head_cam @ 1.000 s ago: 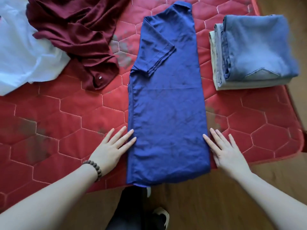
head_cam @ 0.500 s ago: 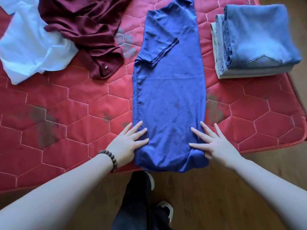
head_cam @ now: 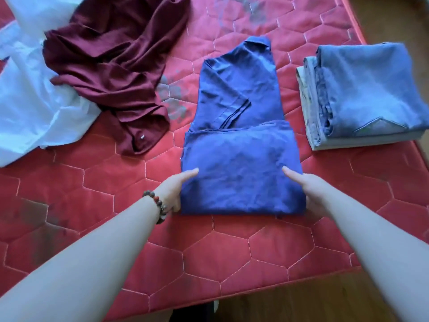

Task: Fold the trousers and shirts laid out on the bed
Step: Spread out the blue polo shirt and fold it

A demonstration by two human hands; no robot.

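While both hands, left hand (head_cam: 173, 191) and right hand (head_cam: 306, 189), grip the doubled lower end of the blue shirt (head_cam: 241, 159) mid-bed (head_cam: 81, 205), thumbs on top, fingers tucked under, the crosswise fold looks half done, needing another carry toward the collar.

Red quilted mattress (head_cam: 92, 228), wooden floor (head_cam: 301, 305)

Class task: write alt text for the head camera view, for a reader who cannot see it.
Two hands, left hand and right hand, grip the sides of a half-folded blue shirt on a red quilted mattress. Folded jeans are stacked at right; a maroon shirt and white shirt lie crumpled at left.
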